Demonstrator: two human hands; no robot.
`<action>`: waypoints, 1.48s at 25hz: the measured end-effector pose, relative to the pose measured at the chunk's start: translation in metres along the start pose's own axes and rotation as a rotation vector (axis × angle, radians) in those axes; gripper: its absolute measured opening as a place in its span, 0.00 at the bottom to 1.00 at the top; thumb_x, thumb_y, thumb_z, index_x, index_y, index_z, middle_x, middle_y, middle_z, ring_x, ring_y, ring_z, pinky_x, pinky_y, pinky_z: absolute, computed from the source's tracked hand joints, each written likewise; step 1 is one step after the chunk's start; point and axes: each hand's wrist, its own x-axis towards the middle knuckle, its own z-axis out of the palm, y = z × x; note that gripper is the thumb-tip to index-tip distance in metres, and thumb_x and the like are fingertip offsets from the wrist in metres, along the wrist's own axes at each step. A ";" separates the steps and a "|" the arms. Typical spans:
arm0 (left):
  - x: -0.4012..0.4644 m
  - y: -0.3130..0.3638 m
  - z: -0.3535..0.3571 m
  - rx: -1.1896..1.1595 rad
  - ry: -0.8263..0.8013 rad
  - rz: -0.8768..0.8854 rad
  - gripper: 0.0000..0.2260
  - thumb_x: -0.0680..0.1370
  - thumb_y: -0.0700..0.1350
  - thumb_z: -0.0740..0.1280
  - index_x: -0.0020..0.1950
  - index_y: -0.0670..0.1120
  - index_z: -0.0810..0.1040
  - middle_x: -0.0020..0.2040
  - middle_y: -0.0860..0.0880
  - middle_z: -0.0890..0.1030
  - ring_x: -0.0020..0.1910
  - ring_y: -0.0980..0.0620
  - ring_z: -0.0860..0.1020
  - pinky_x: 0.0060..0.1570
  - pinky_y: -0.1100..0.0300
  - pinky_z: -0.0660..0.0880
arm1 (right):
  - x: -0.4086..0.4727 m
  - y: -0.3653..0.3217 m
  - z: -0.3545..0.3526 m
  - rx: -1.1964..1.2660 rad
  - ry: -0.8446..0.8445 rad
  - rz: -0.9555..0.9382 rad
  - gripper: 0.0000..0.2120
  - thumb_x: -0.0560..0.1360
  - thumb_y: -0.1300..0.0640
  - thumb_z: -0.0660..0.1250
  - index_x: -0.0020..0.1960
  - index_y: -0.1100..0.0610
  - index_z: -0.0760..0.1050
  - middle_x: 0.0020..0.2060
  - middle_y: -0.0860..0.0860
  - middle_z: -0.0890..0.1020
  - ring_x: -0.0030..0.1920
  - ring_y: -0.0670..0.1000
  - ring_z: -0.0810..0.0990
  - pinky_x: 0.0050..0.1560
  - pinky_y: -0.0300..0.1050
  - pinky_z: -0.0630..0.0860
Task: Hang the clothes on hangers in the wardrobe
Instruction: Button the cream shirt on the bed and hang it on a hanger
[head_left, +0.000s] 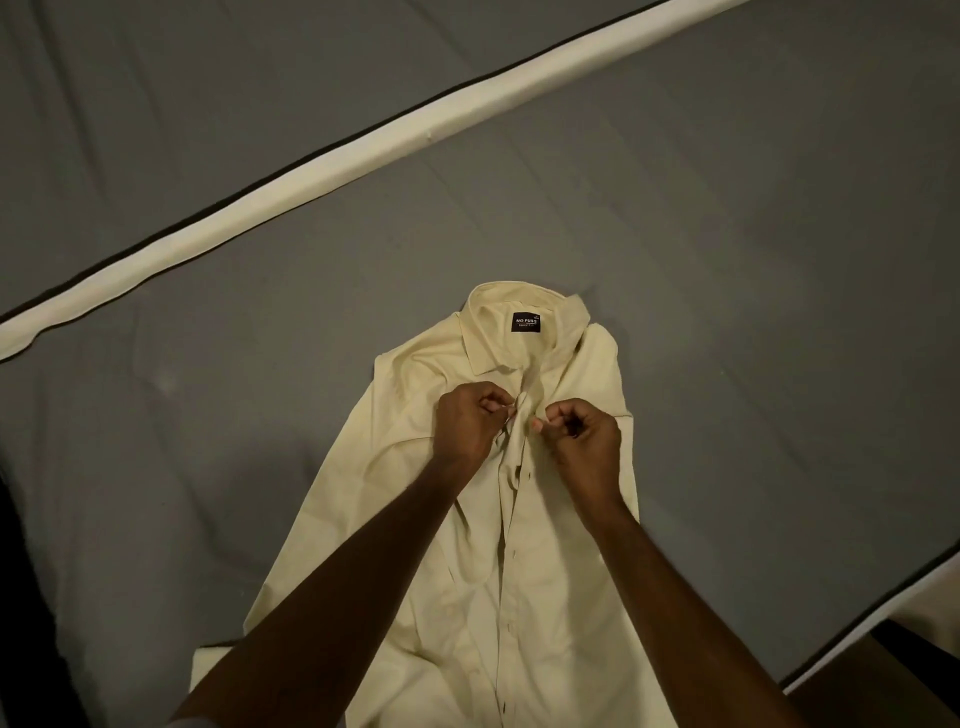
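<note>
A cream button-up shirt (561, 587) lies flat, front up, on a grey bed, its collar pointing away from me and a dark label (526, 323) showing inside the neck. My left hand (467, 421) pinches the placket fabric just below the collar from the left. My right hand (582, 434) pinches the same strip from the right. The two hands nearly meet over the top buttons. No hanger and no wardrobe are in view.
The grey bedsheet (753, 312) spreads all around the shirt. A cream band (363, 150) with a dark edge runs diagonally across the bed behind it. At the lower right the mattress edge (883, 618) drops to a dark wooden floor.
</note>
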 end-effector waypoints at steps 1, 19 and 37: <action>0.003 -0.001 0.002 0.026 0.013 0.003 0.05 0.72 0.39 0.75 0.43 0.49 0.87 0.35 0.56 0.84 0.34 0.58 0.83 0.42 0.52 0.83 | 0.001 0.001 0.008 -0.004 0.005 -0.015 0.06 0.71 0.65 0.77 0.42 0.58 0.81 0.35 0.51 0.82 0.36 0.46 0.79 0.42 0.41 0.77; -0.014 0.002 -0.008 -0.511 -0.006 -0.235 0.07 0.75 0.35 0.76 0.52 0.37 0.86 0.43 0.41 0.87 0.41 0.48 0.85 0.45 0.60 0.82 | 0.006 0.016 0.046 -0.022 0.070 -0.031 0.05 0.75 0.63 0.74 0.50 0.59 0.86 0.43 0.50 0.87 0.45 0.47 0.86 0.52 0.51 0.84; 0.007 0.014 -0.019 -0.354 -0.015 -0.214 0.06 0.76 0.38 0.76 0.51 0.37 0.85 0.39 0.41 0.87 0.38 0.47 0.87 0.44 0.51 0.85 | 0.021 -0.021 0.037 0.216 -0.087 0.169 0.03 0.71 0.66 0.77 0.43 0.65 0.84 0.39 0.57 0.88 0.42 0.56 0.88 0.46 0.46 0.84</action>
